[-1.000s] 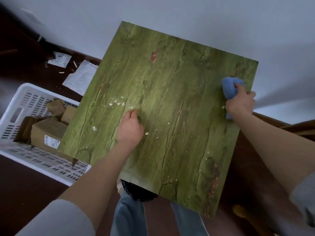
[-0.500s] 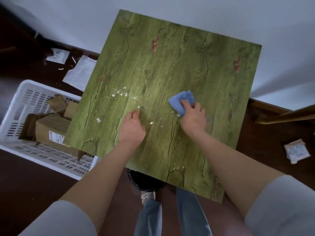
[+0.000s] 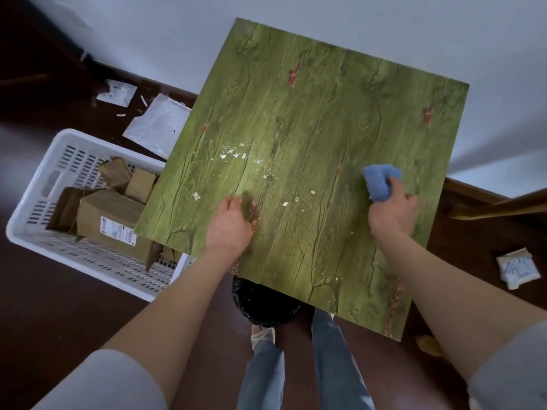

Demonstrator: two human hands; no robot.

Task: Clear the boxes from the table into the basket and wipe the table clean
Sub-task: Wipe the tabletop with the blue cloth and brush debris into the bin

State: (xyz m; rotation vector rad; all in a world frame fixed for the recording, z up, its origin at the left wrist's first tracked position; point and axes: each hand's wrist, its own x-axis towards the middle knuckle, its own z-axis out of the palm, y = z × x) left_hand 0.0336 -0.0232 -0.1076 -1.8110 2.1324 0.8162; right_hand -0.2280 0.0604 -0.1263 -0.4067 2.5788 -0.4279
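A dark floor and a pale wall frame the green wood-grain table (image 3: pixel 325 113). Your right hand (image 3: pixel 393 211) is over the table's right side, near its right edge. Its fingers (image 3: pixel 395 184) are curled tight round a blue cloth (image 3: pixel 380 183) and press it onto the tabletop.

The cloth is bunched into a lump. Most of it sticks out past your fingertips, toward the table's far edge and a little to the left, and the rest is hidden under your palm. Crumpled like this, it shows no clear long axis.

Your left hand (image 3: pixel 229 227) rests on the table near its near-left edge, knuckles up and fingers loosely curled, with nothing visible in them. White crumbs (image 3: pixel 233 155) lie scattered on the table beyond that hand, and a few more lie between your two hands.

Beside the table's left edge stands a white slotted basket (image 3: pixel 38 232) with cardboard boxes (image 3: pixel 103 214) inside. A black bin bag (image 3: pixel 266 303) shows below the table's near edge.
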